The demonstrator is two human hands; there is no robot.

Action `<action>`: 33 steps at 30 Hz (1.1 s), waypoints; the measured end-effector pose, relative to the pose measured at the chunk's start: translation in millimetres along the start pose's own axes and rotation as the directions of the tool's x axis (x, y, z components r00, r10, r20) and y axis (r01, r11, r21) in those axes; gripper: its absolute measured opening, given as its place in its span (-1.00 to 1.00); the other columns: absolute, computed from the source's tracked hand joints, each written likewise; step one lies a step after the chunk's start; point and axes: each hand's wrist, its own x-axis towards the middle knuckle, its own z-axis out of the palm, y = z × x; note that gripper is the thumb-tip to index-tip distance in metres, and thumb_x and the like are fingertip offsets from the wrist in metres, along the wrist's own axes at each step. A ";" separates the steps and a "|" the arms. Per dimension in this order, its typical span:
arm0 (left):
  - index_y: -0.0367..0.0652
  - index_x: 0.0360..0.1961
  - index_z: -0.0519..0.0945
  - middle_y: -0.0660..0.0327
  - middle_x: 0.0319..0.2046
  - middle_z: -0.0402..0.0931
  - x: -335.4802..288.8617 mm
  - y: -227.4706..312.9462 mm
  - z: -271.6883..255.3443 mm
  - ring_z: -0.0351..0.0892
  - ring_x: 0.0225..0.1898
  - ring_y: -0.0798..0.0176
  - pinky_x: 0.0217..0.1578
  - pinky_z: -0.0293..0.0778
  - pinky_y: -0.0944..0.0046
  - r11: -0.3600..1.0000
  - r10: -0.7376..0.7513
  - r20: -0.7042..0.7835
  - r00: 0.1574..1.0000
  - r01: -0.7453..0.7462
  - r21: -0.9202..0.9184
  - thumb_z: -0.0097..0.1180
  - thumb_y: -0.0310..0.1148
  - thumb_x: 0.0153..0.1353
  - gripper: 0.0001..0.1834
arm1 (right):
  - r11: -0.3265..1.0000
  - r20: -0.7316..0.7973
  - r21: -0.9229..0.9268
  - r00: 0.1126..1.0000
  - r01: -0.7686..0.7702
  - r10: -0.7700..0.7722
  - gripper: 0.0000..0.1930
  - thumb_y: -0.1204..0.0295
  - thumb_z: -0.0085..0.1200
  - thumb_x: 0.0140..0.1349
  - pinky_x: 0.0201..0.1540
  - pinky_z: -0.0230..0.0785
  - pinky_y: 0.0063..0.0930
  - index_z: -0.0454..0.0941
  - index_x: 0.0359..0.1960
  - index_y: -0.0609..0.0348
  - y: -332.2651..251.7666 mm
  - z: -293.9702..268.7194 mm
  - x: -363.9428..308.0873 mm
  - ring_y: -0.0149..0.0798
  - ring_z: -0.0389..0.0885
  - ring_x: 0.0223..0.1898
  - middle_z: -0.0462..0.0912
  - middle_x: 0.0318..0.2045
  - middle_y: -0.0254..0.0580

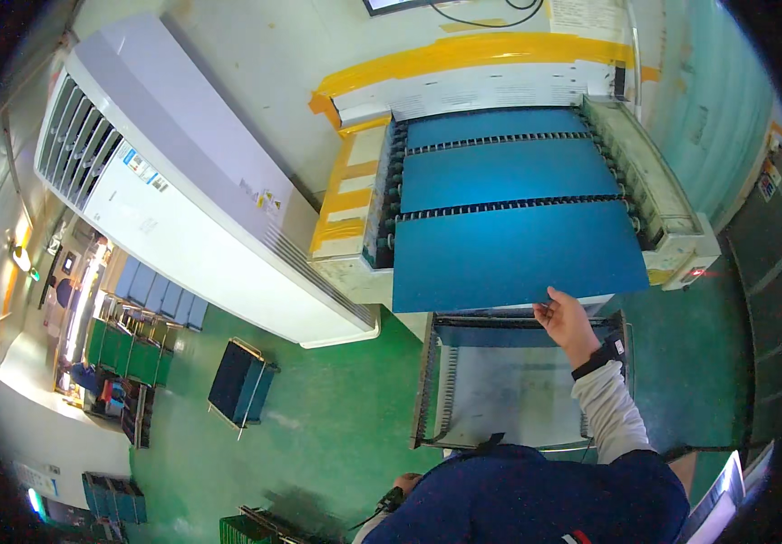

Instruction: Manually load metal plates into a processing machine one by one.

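A flat blue sheet (518,258) sticks out over the front end of a roller conveyor (386,181). My right hand (565,322) pinches its near edge, right of the middle, with the thumb on top. Farther back on the rollers lie more blue sheets, a middle one (509,172) and a far one (500,130). Low by my body is my left hand (406,482), away from the sheets; its fingers are too hidden to read. Below the front sheet stands a slotted rack (427,381) with ridged side walls.
A tall white air conditioner (200,208) leans across the left of the view. On the green floor stand a cart (241,385) with dark blue panels and a green crate (250,528). A pale curtain (704,109) hangs at the right. Another person (87,376) is far left.
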 end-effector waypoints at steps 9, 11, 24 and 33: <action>-0.05 -0.12 0.59 0.16 -0.14 0.56 8.5 -21.5 11.3 0.54 -0.12 0.15 -0.06 0.42 0.22 0.993 -0.030 -0.001 1.000 0.029 -0.111 0.08 0.02 0.06 -0.54 | 0.999 0.045 0.034 0.999 0.004 -0.006 -0.84 0.42 0.11 0.12 -0.27 0.46 -0.28 0.38 -0.42 0.17 -2.5 3.1 10.6 -0.11 0.50 -0.40 0.46 -0.50 -0.16; -0.05 -0.12 0.59 0.17 -0.15 0.56 4.8 -16.3 11.1 0.54 -0.12 0.16 -0.06 0.42 0.23 0.992 -0.048 -0.011 0.999 0.046 -0.116 0.08 0.01 0.06 -0.55 | 1.000 0.050 0.027 0.999 0.004 -0.005 -0.83 0.42 0.12 0.11 -0.26 0.46 -0.28 0.37 -0.43 0.17 -3.8 1.3 13.8 -0.11 0.50 -0.39 0.46 -0.50 -0.16; -0.15 -0.15 0.60 0.15 -0.19 0.58 -19.7 9.2 5.9 0.55 -0.14 0.20 -0.07 0.40 0.25 0.977 -0.112 -0.036 0.993 0.103 -0.188 0.11 -0.06 0.06 -0.57 | 1.000 0.077 0.030 0.997 0.005 -0.008 -0.82 0.38 0.07 0.16 -0.27 0.45 -0.34 0.37 -0.41 0.20 -7.8 4.9 32.0 -0.11 0.52 -0.39 0.46 -0.49 -0.10; -0.15 -0.11 0.58 0.14 -0.15 0.56 2.0 -16.9 13.5 0.53 -0.10 0.17 -0.04 0.38 0.24 0.994 -0.014 0.011 1.000 0.015 -0.106 0.08 -0.04 0.08 -0.54 | 0.999 0.064 0.027 0.998 0.022 -0.023 -0.84 0.41 0.10 0.14 -0.27 0.46 -0.30 0.39 -0.46 0.19 -11.9 10.5 42.8 -0.11 0.52 -0.40 0.47 -0.49 -0.12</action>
